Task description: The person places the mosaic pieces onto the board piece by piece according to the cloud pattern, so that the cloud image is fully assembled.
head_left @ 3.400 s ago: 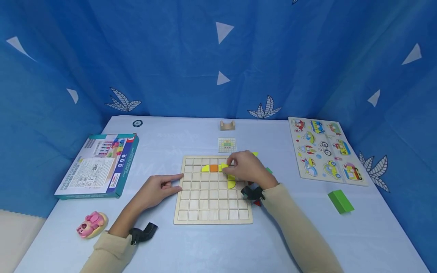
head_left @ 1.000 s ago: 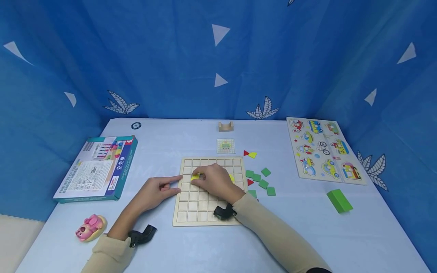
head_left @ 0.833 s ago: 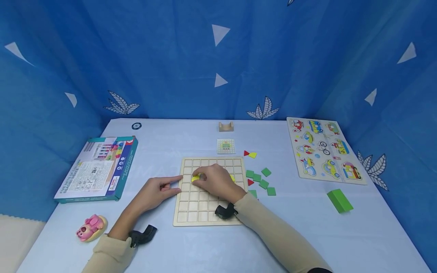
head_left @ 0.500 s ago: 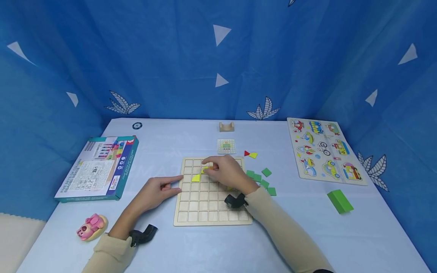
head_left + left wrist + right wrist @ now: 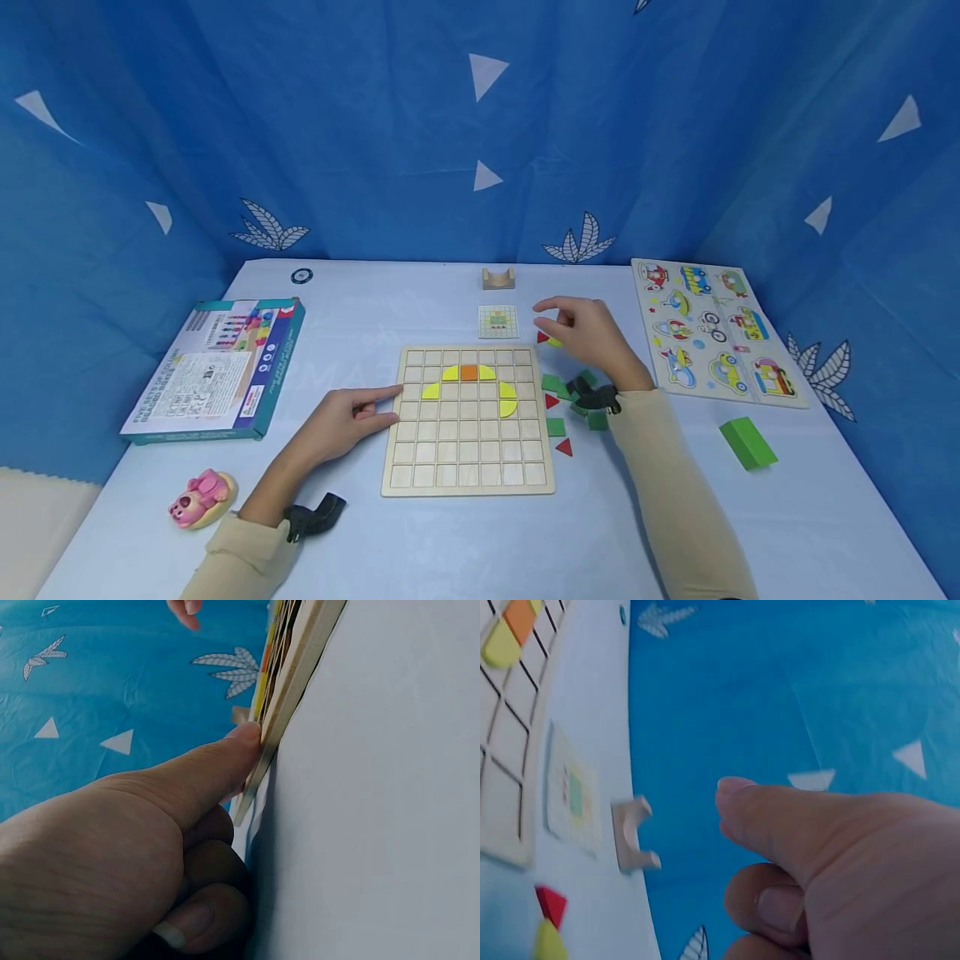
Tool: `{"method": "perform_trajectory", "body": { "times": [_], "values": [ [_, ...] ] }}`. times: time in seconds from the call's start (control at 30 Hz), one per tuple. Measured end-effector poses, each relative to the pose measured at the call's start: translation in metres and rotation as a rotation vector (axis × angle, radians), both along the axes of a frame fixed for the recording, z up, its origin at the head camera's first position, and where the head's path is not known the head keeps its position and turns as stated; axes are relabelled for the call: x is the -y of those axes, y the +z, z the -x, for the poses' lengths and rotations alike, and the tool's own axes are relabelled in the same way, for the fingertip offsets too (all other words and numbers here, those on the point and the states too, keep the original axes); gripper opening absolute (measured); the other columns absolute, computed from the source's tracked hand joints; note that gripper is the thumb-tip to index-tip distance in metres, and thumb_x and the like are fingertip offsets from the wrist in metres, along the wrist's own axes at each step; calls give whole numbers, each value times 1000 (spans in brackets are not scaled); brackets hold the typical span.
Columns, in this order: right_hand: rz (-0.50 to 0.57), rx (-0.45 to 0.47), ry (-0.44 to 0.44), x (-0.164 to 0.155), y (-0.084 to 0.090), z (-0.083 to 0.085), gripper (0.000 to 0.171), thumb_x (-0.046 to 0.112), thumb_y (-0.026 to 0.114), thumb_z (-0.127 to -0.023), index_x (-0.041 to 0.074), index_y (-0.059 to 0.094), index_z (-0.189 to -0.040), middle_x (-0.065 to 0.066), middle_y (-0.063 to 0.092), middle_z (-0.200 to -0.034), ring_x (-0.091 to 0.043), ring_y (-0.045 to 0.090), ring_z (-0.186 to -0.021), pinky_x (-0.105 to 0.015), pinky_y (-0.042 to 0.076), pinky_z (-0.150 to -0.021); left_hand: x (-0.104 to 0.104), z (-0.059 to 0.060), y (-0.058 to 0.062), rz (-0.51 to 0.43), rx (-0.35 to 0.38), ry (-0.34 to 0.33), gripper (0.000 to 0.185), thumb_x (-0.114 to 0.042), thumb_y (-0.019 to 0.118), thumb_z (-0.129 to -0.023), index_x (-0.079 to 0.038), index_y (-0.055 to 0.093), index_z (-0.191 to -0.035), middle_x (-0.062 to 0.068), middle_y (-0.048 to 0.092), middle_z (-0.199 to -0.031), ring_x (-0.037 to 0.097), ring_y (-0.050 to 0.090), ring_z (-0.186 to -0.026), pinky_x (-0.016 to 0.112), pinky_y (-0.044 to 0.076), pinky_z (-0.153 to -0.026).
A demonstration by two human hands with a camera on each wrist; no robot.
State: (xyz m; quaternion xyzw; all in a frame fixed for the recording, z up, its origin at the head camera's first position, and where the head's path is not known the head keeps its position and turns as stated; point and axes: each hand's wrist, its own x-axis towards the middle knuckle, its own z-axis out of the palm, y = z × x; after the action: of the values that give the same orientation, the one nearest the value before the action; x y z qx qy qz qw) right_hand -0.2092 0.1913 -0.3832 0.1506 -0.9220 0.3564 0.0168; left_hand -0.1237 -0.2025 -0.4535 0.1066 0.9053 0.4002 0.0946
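My left hand (image 5: 337, 425) rests its straight index finger and thumb against the left edge of a wooden grid board (image 5: 457, 475). In the left wrist view the thumb (image 5: 202, 769) presses the board's side. An orange square tile (image 5: 468, 372) lies in the grid, with yellow rounded tiles (image 5: 507, 408) beside it and below it on either side. Beyond the board's upper right corner, my right hand (image 5: 588, 333) hovers holding nothing, its thumb and index finger extended and apart. Close below those fingers are a red triangle tile (image 5: 551, 906) and a yellow tile (image 5: 549, 941).
Several green square tiles (image 5: 556, 427) and red triangles (image 5: 564, 447) lie right of the board. Behind it are a small pattern card (image 5: 498, 322) and wooden stand (image 5: 498, 279). A box (image 5: 202, 375), pink bear figure (image 5: 201, 498), picture puzzle (image 5: 720, 333) and green block (image 5: 748, 442) surround them.
My right hand set a yellow tile in the grid's left part, touched the upper row, then moved right off the board. My left hand has stayed at the edge.
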Motion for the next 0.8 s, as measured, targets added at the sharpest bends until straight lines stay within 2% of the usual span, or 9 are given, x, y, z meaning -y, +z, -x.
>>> {"method": "perform_trajectory", "body": {
  "times": [0.1,0.2,0.43,0.57,0.8],
  "values": [
    [3,-6,-35,-18,-2,4,32,29,73,-98,12,73,-124,-5,50,-64,-25,47,-59,-35,34,-54,-1,0,0,3,5,8,47,-34,79,-91,-22,69,-135,-4,45,-61,13,44,-56,27,34,-53],
    [-11,26,-68,-32,-11,9,34,29,75,-96,11,73,-124,-6,49,-64,-25,46,-60,-35,33,-54,0,0,0,2,9,9,47,-34,79,-91,-21,69,-135,-4,45,-61,14,44,-56,27,35,-53],
    [-74,224,-109,-50,-41,18,36,34,78,-92,14,73,-123,-4,47,-67,-24,46,-66,-34,34,-60,0,0,0,4,16,7,47,-34,78,-92,-22,69,-136,-4,45,-61,14,44,-56,27,35,-53],
    [-66,227,-107,-51,-46,19,33,33,81,-90,14,74,-117,-5,48,-68,-25,47,-67,-35,35,-62,0,0,-1,3,15,6,47,-34,79,-92,-22,69,-136,-4,45,-61,14,44,-56,27,35,-53],
    [-79,255,-131,-49,-47,18,29,32,80,-90,14,74,-112,-5,47,-67,-25,47,-65,-34,34,-59,0,0,0,7,11,6,47,-34,79,-92,-21,69,-136,-3,45,-61,14,44,-56,28,35,-53]
  ]
}}
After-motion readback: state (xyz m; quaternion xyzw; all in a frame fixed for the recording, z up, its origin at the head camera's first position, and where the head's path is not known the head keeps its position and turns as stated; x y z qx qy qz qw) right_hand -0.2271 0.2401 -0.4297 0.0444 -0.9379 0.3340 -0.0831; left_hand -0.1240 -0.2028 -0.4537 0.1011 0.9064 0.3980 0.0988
